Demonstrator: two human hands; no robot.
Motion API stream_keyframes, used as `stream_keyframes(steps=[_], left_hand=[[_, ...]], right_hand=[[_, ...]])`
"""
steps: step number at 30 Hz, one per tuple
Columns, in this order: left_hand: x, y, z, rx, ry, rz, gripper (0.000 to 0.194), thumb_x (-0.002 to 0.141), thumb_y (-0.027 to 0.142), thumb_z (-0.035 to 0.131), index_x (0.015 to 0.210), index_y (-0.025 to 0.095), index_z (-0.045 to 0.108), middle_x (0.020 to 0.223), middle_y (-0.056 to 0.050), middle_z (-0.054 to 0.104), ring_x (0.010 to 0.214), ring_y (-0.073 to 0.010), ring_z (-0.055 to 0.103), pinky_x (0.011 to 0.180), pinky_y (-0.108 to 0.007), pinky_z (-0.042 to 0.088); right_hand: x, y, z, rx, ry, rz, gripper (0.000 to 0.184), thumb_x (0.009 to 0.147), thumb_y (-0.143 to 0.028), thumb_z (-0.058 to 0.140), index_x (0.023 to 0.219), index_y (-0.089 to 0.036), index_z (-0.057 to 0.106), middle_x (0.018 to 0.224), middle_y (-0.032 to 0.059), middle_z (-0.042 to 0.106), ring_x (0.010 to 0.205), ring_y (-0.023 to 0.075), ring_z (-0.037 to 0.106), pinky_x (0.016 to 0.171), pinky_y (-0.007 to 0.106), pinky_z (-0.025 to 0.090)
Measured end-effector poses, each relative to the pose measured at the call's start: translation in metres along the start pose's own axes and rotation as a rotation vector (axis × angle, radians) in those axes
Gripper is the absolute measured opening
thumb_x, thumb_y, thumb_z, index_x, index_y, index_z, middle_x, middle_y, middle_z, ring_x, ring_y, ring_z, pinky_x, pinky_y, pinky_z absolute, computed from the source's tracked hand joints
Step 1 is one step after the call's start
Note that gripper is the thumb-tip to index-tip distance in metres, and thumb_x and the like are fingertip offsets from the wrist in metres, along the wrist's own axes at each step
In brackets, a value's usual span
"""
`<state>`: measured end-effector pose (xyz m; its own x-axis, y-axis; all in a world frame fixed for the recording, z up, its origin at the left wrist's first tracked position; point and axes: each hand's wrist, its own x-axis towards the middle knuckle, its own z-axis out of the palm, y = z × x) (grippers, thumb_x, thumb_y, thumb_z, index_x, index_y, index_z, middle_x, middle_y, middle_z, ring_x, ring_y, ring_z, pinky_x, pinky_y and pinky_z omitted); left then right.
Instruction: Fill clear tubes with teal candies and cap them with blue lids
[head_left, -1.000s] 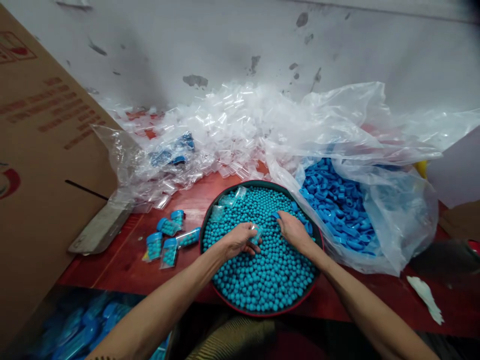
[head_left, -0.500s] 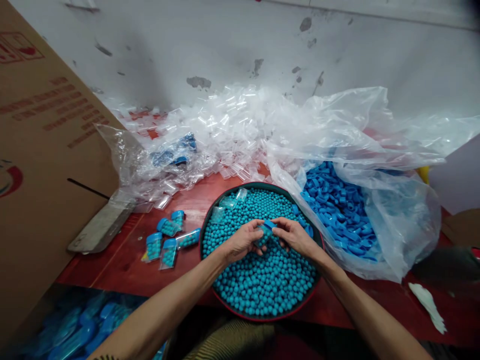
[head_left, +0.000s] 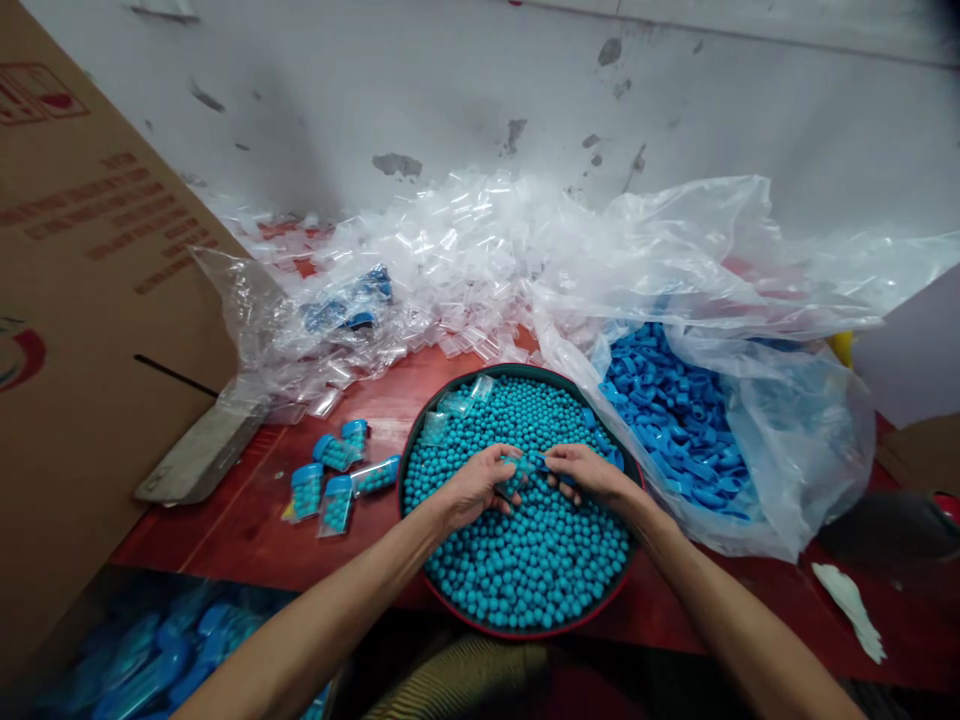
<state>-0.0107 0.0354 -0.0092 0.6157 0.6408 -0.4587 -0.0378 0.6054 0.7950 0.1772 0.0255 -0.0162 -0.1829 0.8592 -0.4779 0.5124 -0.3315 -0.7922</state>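
Observation:
Over a round tub [head_left: 410, 440] of turquoise balls [head_left: 525, 565], my left hand [head_left: 486, 482] is closed around a small clear plastic container [head_left: 519, 474] with turquoise balls inside. My right hand [head_left: 589, 472] pinches a blue cap [head_left: 541, 463] beside the container's mouth. Whether cap and container touch, I cannot tell. Several clear containers [head_left: 480, 388] lie on the balls at the tub's back left. Some loose blue caps [head_left: 604, 440] rest along its right side.
Filled, capped containers [head_left: 336, 505] lie left of the tub on the red table [head_left: 247, 540]. Clear empties [head_left: 450, 250] are heaped behind. An open plastic bag [head_left: 795, 430] of blue caps [head_left: 675, 420] stands at right, a cardboard box [head_left: 97, 300] at left.
The blue cap sat at the top of the container between both hands; now my right hand has shifted slightly right with it, and the container has tilted in my left hand.

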Motion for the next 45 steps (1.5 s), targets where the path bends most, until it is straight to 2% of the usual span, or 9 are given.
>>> stream_keyframes(steps=[4, 9, 15, 21, 28, 34, 39, 41, 45], left_hand=[[-0.002, -0.003, 0.001, 0.035, 0.021, 0.017, 0.035, 0.069, 0.031, 0.056, 0.097, 0.018, 0.039, 0.076, -0.001, 0.054, 0.049, -0.0086, 0.054, 0.037, -0.015, 0.037], [0.002, -0.007, 0.009, 0.080, 0.046, 0.066, 0.035, 0.071, 0.032, 0.053, 0.099, 0.018, 0.039, 0.079, -0.002, 0.054, 0.049, -0.0074, 0.053, 0.036, -0.014, 0.036], [0.003, -0.009, 0.019, 0.007, 0.019, 0.139, 0.034, 0.071, 0.029, 0.054, 0.101, 0.018, 0.042, 0.079, 0.001, 0.051, 0.049, -0.0061, 0.052, 0.038, -0.015, 0.036], [0.003, -0.010, 0.018, -0.140, -0.062, 0.182, 0.037, 0.071, 0.028, 0.057, 0.104, 0.020, 0.042, 0.081, 0.000, 0.051, 0.056, -0.0085, 0.055, 0.045, -0.017, 0.039], [0.004, -0.009, 0.020, -0.177, -0.071, 0.210, 0.039, 0.069, 0.028, 0.060, 0.104, 0.022, 0.044, 0.089, 0.000, 0.050, 0.059, -0.0091, 0.056, 0.050, -0.020, 0.042], [0.004, -0.011, 0.021, -0.156, -0.070, 0.238, 0.041, 0.069, 0.030, 0.061, 0.106, 0.021, 0.045, 0.090, -0.001, 0.052, 0.059, -0.0089, 0.055, 0.048, -0.019, 0.042], [0.004, -0.011, 0.021, -0.153, -0.065, 0.214, 0.046, 0.067, 0.031, 0.063, 0.106, 0.020, 0.043, 0.090, -0.003, 0.053, 0.057, -0.0087, 0.055, 0.046, -0.018, 0.042], [0.004, -0.011, 0.021, -0.159, -0.077, 0.213, 0.046, 0.067, 0.031, 0.062, 0.107, 0.020, 0.042, 0.090, -0.003, 0.053, 0.056, -0.0089, 0.055, 0.045, -0.018, 0.042], [0.003, -0.010, 0.022, -0.162, -0.093, 0.213, 0.041, 0.069, 0.029, 0.061, 0.106, 0.020, 0.043, 0.091, -0.002, 0.051, 0.057, -0.0090, 0.056, 0.045, -0.019, 0.042]], right_hand=[[-0.007, -0.002, -0.006, 0.173, -0.027, -0.007, 0.021, 0.079, -0.033, 0.038, 0.087, -0.016, 0.047, 0.064, -0.0022, 0.053, 0.037, 0.0042, 0.040, 0.032, 0.015, 0.032], [-0.018, -0.013, -0.001, 0.400, 0.018, -0.090, 0.029, 0.072, -0.036, 0.052, 0.094, -0.018, 0.046, 0.063, -0.0050, 0.050, 0.037, 0.0045, 0.042, 0.030, 0.015, 0.033], [-0.024, -0.018, 0.006, 0.193, 0.163, -0.194, 0.022, 0.072, -0.032, 0.052, 0.091, -0.019, 0.053, 0.055, -0.0060, 0.043, 0.037, 0.0057, 0.042, 0.030, 0.015, 0.033], [-0.034, -0.025, 0.004, 0.158, 0.199, -0.196, 0.023, 0.075, -0.034, 0.049, 0.093, -0.020, 0.052, 0.056, -0.0052, 0.042, 0.040, 0.0080, 0.043, 0.032, 0.018, 0.035], [-0.045, -0.034, 0.006, -0.041, 0.357, -0.380, 0.018, 0.076, -0.028, 0.050, 0.090, -0.020, 0.057, 0.066, -0.0012, 0.053, 0.060, 0.0114, 0.050, 0.055, 0.021, 0.041], [-0.040, -0.030, 0.003, 0.215, 0.201, -0.189, 0.024, 0.073, -0.036, 0.051, 0.091, -0.020, 0.052, 0.056, -0.0051, 0.045, 0.038, 0.0074, 0.041, 0.033, 0.018, 0.036], [-0.040, -0.027, 0.002, 0.290, 0.166, -0.147, 0.026, 0.072, -0.037, 0.052, 0.091, -0.020, 0.050, 0.057, -0.0063, 0.044, 0.036, 0.0066, 0.041, 0.031, 0.018, 0.036], [-0.043, -0.028, 0.004, 0.214, 0.208, -0.181, 0.023, 0.073, -0.036, 0.051, 0.090, -0.020, 0.051, 0.059, -0.0048, 0.048, 0.040, 0.0079, 0.045, 0.035, 0.020, 0.040], [-0.048, -0.033, 0.008, -0.026, 0.381, -0.379, 0.018, 0.074, -0.029, 0.052, 0.088, -0.020, 0.056, 0.079, 0.0015, 0.058, 0.069, 0.0134, 0.055, 0.062, 0.024, 0.046]])
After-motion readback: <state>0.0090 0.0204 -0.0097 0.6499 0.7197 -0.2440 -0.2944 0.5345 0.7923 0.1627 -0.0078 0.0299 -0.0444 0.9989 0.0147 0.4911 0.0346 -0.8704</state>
